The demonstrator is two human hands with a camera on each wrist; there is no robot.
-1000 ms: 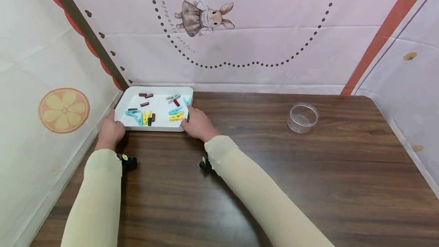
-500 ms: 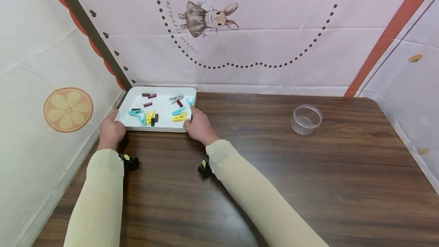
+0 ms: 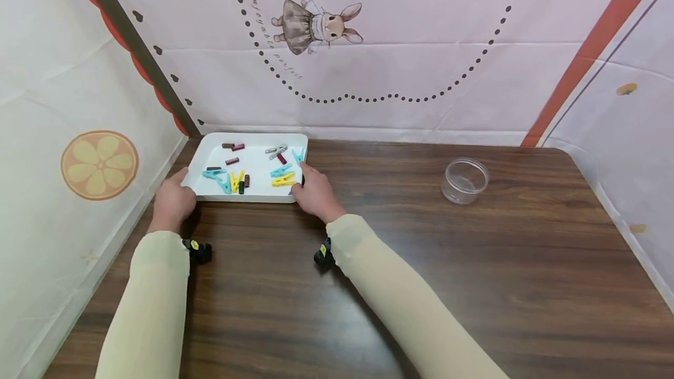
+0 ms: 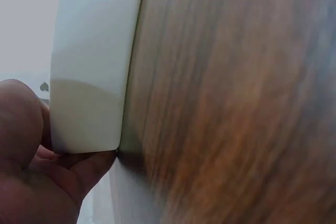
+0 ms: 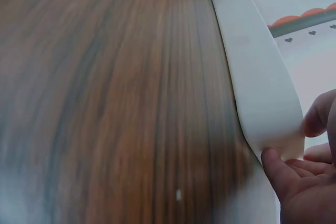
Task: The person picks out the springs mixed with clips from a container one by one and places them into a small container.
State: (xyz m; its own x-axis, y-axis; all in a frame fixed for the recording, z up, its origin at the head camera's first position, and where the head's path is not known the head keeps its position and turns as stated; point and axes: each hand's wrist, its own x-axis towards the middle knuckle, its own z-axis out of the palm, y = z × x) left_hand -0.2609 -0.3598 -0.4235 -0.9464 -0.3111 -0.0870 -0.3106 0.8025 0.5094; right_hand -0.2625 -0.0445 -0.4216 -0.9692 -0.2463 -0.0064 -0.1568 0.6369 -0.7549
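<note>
A shallow white tray [image 3: 258,198] stands at the back left of the table. In it lie blue clothespins [image 3: 281,170], yellow clothespins [image 3: 284,179], a grey clothespin [image 3: 276,150] and several small dark red, brown and black ribbed pieces [image 3: 232,161]. My left hand [image 3: 172,200] grips the tray's left front corner, fingers against its outer wall in the left wrist view. At the right front corner, my right hand [image 3: 317,193] holds the tray with the thumb at the rim. The right wrist view shows fingertips low on the tray's outer wall [image 5: 257,72].
A round clear plastic container [image 3: 465,181] stands on the right half of the wooden table [image 3: 389,238]. Printed cloth walls [image 3: 421,57] enclose the table at the back and both sides. A dark wrist camera sits on each wrist.
The tray has slid slightly to the right along the back wall, with both hands still holding its corners. The clear container has stayed in place.
</note>
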